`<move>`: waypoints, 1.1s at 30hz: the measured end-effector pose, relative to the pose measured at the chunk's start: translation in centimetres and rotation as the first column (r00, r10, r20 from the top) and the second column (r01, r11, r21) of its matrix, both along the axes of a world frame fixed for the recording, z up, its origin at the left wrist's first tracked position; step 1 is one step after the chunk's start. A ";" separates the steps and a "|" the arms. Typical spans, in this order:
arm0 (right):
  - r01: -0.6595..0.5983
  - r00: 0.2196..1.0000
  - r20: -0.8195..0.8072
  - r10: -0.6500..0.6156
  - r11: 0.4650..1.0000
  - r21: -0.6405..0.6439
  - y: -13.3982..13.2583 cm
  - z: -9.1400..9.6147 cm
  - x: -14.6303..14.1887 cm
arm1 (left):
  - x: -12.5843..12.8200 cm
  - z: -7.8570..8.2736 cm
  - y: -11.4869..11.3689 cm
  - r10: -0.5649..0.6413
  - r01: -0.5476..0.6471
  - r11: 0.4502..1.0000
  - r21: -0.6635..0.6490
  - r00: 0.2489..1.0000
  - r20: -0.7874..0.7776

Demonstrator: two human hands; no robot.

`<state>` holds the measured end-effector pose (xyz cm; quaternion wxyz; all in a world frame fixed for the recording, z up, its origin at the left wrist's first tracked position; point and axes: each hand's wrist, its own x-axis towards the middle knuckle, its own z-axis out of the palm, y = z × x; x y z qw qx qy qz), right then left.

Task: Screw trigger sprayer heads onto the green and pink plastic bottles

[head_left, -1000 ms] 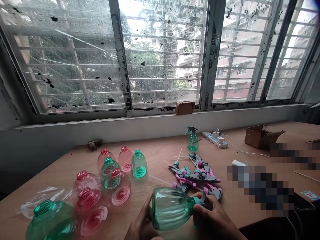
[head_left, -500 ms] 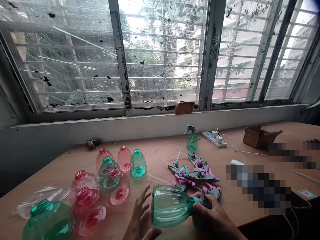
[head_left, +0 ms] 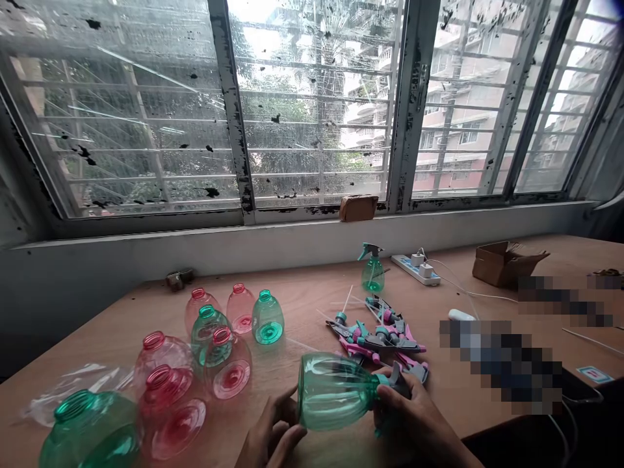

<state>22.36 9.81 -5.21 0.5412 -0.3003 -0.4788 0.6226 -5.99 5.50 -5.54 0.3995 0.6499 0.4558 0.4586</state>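
Near the left edge of the table [head_left: 307, 309] lies a crumpled clear plastic bag [head_left: 75, 393], with a large green bottle [head_left: 92, 429] just in front of it. A small metal object [head_left: 179, 279] sits at the far left corner. Next stands a loose group of five pink bottles [head_left: 163, 361] and two green ones [head_left: 267, 318], upright and uncapped.

Over the near edge, the left hand [head_left: 275, 429] has its fingers half curled at the base of the held green bottle [head_left: 336, 393]; whether it grips, I cannot tell. That bottle lies sideways in the air, base to the left, and the right hand [head_left: 412, 413] grips the teal-and-grey spray head [head_left: 400, 383] at its neck.

Beyond, mid-table, is a heap of spray heads [head_left: 383, 341], pink, teal and grey. Behind it, by the far edge, stand an assembled spray bottle [head_left: 373, 276], then a power strip [head_left: 416, 271] and, further right, an open cardboard box [head_left: 507, 265].
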 end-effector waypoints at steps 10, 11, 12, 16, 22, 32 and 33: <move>-0.032 0.999 0.016 0.033 0.999 -0.036 0.0 -0.5 0.2 | -0.1 2.6 -0.8 -0.004 0.008 0.984 0.180 1.000 -0.025; -0.025 0.999 0.019 0.026 0.999 -0.040 0.0 -0.5 0.2 | -0.1 2.7 -0.8 -0.014 0.022 0.984 0.178 0.999 -0.049; -0.021 0.999 0.026 0.022 0.999 -0.039 0.0 -0.6 0.2 | -0.1 2.7 -0.8 -0.019 0.027 0.985 0.170 0.999 -0.048; -0.020 0.999 0.048 0.021 1.000 -0.023 0.0 -0.5 0.2 | 0.0 1.5 -0.3 -0.085 0.076 0.992 0.101 0.992 0.096; -0.018 0.998 0.054 0.018 1.000 -0.017 0.0 -0.2 0.2 | 0.1 -0.2 0.0 -0.103 0.107 0.994 -0.024 0.989 0.108; -0.083 0.992 0.098 0.082 0.997 0.006 -0.1 0.3 0.2 | -0.1 0.1 -0.2 0.039 -0.046 0.989 0.137 0.998 0.050; -0.076 0.991 0.109 0.076 0.997 0.001 -0.1 0.2 0.3 | 0.0 0.1 -0.2 0.031 -0.036 0.986 0.164 0.999 0.033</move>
